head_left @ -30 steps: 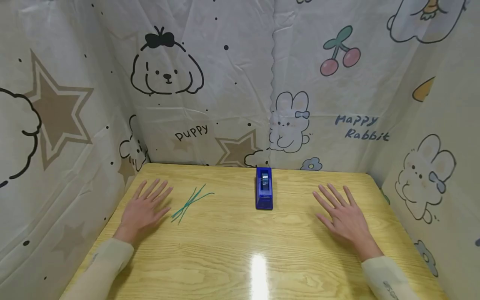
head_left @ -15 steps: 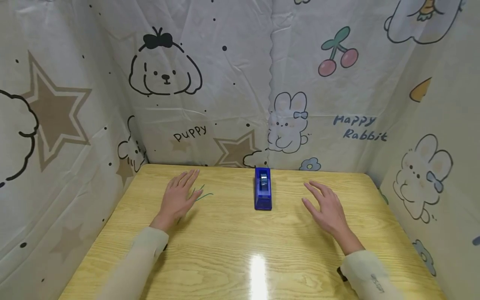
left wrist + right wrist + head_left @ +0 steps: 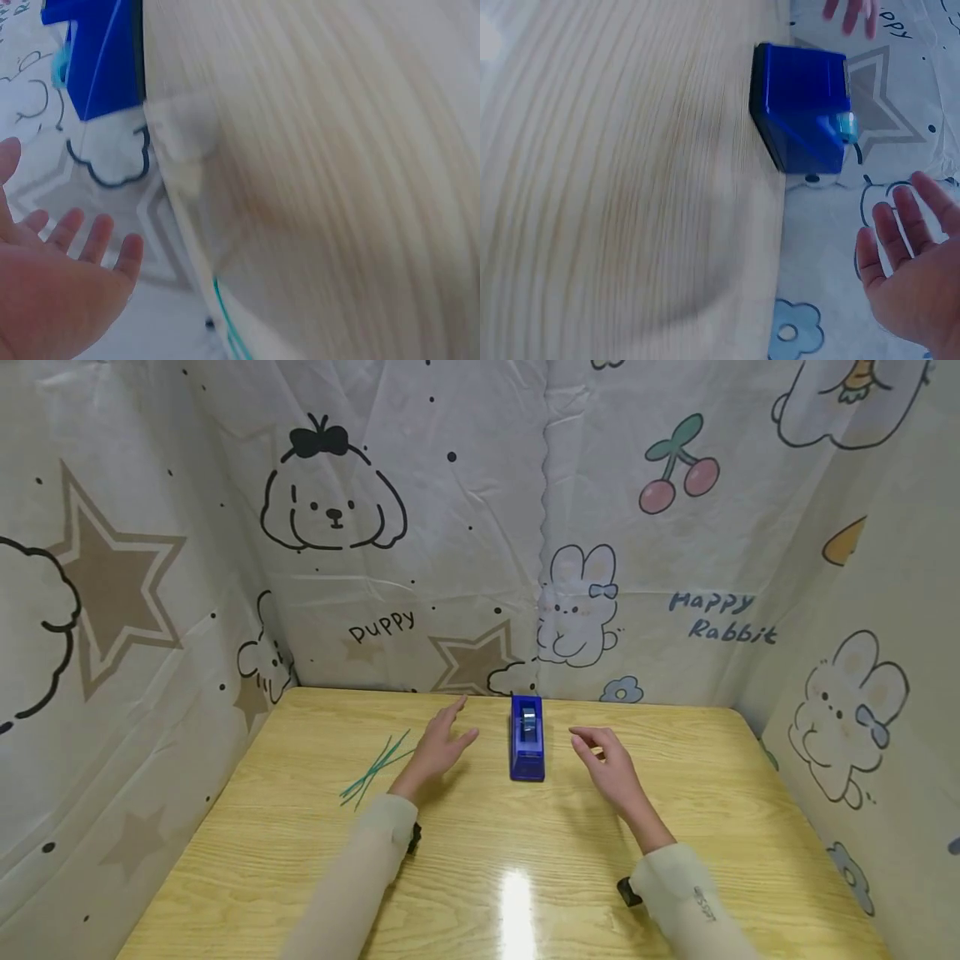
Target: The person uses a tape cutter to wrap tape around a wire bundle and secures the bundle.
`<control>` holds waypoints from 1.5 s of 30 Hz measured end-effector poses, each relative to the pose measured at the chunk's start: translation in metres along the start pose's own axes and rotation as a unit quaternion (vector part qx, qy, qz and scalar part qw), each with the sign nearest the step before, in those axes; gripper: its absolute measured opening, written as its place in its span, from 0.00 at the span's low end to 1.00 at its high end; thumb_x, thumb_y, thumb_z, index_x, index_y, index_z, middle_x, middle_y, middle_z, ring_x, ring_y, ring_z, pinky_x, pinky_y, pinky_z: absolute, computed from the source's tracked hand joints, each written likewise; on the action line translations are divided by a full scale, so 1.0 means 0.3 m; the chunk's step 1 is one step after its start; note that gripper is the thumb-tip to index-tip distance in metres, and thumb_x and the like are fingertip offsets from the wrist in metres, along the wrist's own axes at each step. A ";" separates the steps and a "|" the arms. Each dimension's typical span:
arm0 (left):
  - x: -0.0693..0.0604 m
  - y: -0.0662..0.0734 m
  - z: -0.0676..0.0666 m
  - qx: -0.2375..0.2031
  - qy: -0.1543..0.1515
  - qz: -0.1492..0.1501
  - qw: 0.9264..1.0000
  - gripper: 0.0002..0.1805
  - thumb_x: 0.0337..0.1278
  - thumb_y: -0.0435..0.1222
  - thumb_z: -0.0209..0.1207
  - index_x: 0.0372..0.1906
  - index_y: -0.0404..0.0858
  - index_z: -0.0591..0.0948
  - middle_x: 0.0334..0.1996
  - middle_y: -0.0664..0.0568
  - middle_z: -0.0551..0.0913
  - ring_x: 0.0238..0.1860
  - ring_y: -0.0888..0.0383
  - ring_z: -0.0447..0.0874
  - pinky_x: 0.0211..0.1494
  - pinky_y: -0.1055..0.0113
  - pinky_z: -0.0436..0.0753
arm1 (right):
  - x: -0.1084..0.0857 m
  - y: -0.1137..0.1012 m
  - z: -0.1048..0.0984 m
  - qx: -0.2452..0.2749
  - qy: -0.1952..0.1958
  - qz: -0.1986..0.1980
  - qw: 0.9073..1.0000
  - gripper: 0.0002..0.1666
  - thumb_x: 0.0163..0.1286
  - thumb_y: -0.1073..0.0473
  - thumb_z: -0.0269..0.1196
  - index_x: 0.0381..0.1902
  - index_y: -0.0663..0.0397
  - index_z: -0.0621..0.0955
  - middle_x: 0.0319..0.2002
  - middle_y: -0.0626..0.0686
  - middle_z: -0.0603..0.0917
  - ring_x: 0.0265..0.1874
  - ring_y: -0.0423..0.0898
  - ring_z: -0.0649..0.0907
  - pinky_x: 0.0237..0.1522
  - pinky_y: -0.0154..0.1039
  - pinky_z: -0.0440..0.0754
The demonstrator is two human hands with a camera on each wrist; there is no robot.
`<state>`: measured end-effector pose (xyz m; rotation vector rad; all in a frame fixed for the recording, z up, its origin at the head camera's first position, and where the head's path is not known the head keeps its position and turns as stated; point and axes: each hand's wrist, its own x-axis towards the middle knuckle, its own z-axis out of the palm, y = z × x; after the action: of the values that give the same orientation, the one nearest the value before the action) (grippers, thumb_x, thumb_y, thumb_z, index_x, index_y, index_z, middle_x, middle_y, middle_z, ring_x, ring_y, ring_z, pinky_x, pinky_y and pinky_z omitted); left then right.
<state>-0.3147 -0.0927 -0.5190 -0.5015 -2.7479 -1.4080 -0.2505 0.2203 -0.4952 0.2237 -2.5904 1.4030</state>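
The light here is soft and a little grey on the cloth walls [image 3: 483, 493], but a hard white glare [image 3: 517, 914] sits on the near tabletop [image 3: 450, 877]. Faint, blurry-edged shadows fall by the left hand [image 3: 437, 747] and right hand [image 3: 613, 772]. Both wrist views look pale, hazy and soft, the right one with a whitish patch [image 3: 487, 39] at upper left.

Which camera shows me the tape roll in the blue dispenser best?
The head view: looking down, it shows the tape roll seated in the dispenser, though small. Both wrist views look from the side, so the dispenser hides most of it; each shows only a turquoise edge, and the left one crops the dispenser.
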 end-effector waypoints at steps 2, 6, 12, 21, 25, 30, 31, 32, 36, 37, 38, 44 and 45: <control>0.016 0.009 0.040 -0.021 -0.007 -0.009 1.000 0.38 0.79 0.46 0.55 0.84 0.46 0.54 0.79 0.42 0.62 0.77 0.40 0.61 0.76 0.39 0.65 | 0.010 0.002 0.025 0.014 -0.009 0.029 0.999 0.27 0.83 0.43 0.54 0.65 0.55 0.80 0.55 0.57 0.80 0.54 0.50 0.77 0.53 0.42 0.73; 0.040 0.026 0.104 -0.072 -0.019 -0.021 0.997 0.36 0.79 0.42 0.55 0.83 0.45 0.56 0.77 0.40 0.63 0.74 0.38 0.66 0.74 0.41 0.70 | 0.026 0.009 0.078 0.039 -0.023 0.073 0.996 0.28 0.82 0.42 0.55 0.64 0.56 0.81 0.58 0.58 0.79 0.56 0.52 0.76 0.56 0.45 0.73; 0.079 0.067 0.167 -0.129 -0.035 -0.048 0.990 0.34 0.81 0.42 0.52 0.83 0.44 0.56 0.77 0.38 0.62 0.72 0.37 0.68 0.74 0.43 0.71 | 0.051 0.021 0.146 0.066 -0.015 0.107 0.992 0.25 0.80 0.48 0.59 0.60 0.63 0.83 0.59 0.62 0.80 0.55 0.55 0.76 0.58 0.47 0.72; 0.107 0.085 0.235 -0.143 -0.038 -0.068 0.987 0.32 0.81 0.40 0.52 0.81 0.41 0.59 0.74 0.36 0.67 0.69 0.36 0.73 0.71 0.43 0.73 | 0.066 0.024 0.202 0.074 -0.019 0.123 0.989 0.22 0.80 0.51 0.59 0.55 0.65 0.85 0.52 0.61 0.84 0.49 0.51 0.79 0.51 0.43 0.76; 0.112 0.093 0.242 -0.147 -0.042 -0.075 0.985 0.31 0.81 0.38 0.52 0.82 0.45 0.59 0.74 0.37 0.68 0.69 0.37 0.74 0.72 0.44 0.73 | 0.072 0.013 0.209 0.089 -0.028 0.137 0.986 0.24 0.80 0.50 0.58 0.54 0.66 0.86 0.56 0.63 0.85 0.56 0.54 0.79 0.61 0.52 0.76; 0.115 0.095 0.231 -0.139 -0.044 -0.071 0.987 0.34 0.79 0.35 0.54 0.83 0.48 0.58 0.73 0.36 0.69 0.70 0.37 0.74 0.73 0.45 0.73 | 0.083 -0.002 0.219 0.089 -0.036 0.148 0.984 0.23 0.79 0.50 0.58 0.50 0.66 0.87 0.54 0.62 0.86 0.56 0.54 0.79 0.62 0.50 0.72; 0.115 0.095 0.228 -0.128 -0.045 -0.067 0.988 0.35 0.78 0.34 0.54 0.83 0.47 0.58 0.73 0.35 0.70 0.69 0.36 0.75 0.72 0.45 0.74 | 0.084 -0.005 0.222 0.093 -0.036 0.151 0.984 0.23 0.79 0.50 0.59 0.49 0.66 0.88 0.54 0.62 0.86 0.55 0.54 0.79 0.61 0.48 0.72; 0.114 0.096 0.226 -0.124 -0.046 -0.065 0.989 0.35 0.78 0.34 0.54 0.83 0.47 0.58 0.72 0.35 0.70 0.68 0.36 0.76 0.71 0.46 0.75 | 0.084 -0.007 0.225 0.094 -0.034 0.152 0.983 0.23 0.79 0.50 0.59 0.49 0.67 0.88 0.53 0.62 0.87 0.55 0.54 0.79 0.60 0.47 0.72; 0.113 0.094 0.224 -0.116 -0.052 -0.063 0.990 0.35 0.78 0.34 0.54 0.83 0.46 0.58 0.72 0.34 0.70 0.68 0.37 0.76 0.70 0.47 0.76 | 0.084 -0.014 0.235 0.108 -0.028 0.162 0.980 0.23 0.79 0.51 0.59 0.50 0.69 0.87 0.55 0.64 0.85 0.54 0.54 0.79 0.57 0.43 0.72; 0.114 0.092 0.226 -0.116 -0.053 -0.063 0.990 0.34 0.78 0.34 0.54 0.83 0.46 0.58 0.72 0.35 0.70 0.68 0.37 0.76 0.71 0.47 0.76 | 0.083 -0.016 0.237 0.110 -0.026 0.166 0.980 0.23 0.79 0.51 0.60 0.50 0.69 0.87 0.55 0.64 0.84 0.54 0.54 0.79 0.56 0.43 0.72; 0.116 0.089 0.227 -0.123 -0.054 -0.067 0.989 0.34 0.79 0.35 0.54 0.83 0.47 0.58 0.73 0.36 0.70 0.69 0.37 0.75 0.72 0.46 0.75 | 0.084 -0.016 0.239 0.110 -0.023 0.169 0.979 0.23 0.78 0.52 0.60 0.50 0.68 0.87 0.55 0.64 0.84 0.54 0.53 0.78 0.55 0.42 0.72; 0.125 0.083 0.232 -0.114 -0.065 -0.067 0.989 0.35 0.79 0.35 0.54 0.83 0.49 0.57 0.73 0.38 0.69 0.69 0.38 0.75 0.73 0.47 0.73 | 0.086 -0.015 0.248 0.109 -0.003 0.185 0.977 0.18 0.75 0.54 0.64 0.48 0.66 0.87 0.50 0.59 0.83 0.49 0.51 0.78 0.48 0.39 0.73; 0.125 0.084 0.231 -0.111 -0.068 -0.066 0.989 0.35 0.79 0.35 0.54 0.83 0.49 0.57 0.74 0.38 0.69 0.69 0.38 0.75 0.73 0.47 0.73 | 0.086 -0.015 0.249 0.110 0.002 0.187 0.976 0.18 0.75 0.55 0.65 0.48 0.66 0.87 0.49 0.59 0.83 0.48 0.50 0.77 0.47 0.39 0.72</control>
<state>-0.3338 -0.0137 -0.5343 -0.4445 -2.7879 -1.7894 -0.2814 0.1542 -0.5256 -0.2514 -2.5643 1.8111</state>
